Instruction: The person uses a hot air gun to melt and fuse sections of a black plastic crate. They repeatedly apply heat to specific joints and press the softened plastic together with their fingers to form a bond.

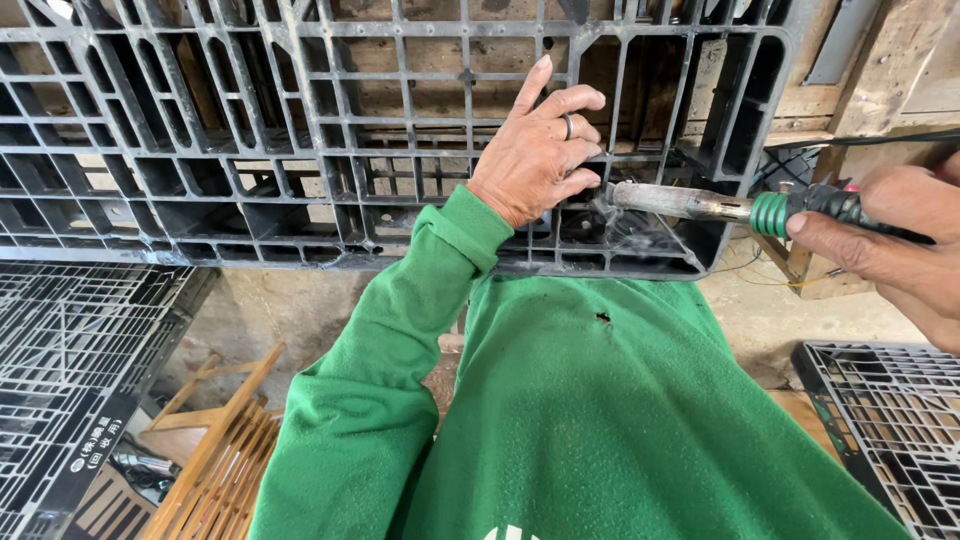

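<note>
Three black pallets (pixel 300 150): left hand (pixel 535 150) spread flat on one, right hand (pixel 890 245) clamped around one soldering iron (pixel 720 207).

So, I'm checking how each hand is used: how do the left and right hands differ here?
The left hand lies flat on the black plastic pallet, fingers spread, wearing a ring; the right hand is closed around the heating tool. The left shows whole, with a green sleeve; the right is cut off by the frame edge. Both are bare.

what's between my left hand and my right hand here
In the head view, the soldering iron's metal barrel spans it: tip by the left hand, green handle in the right hand, over the black pallet.
</note>
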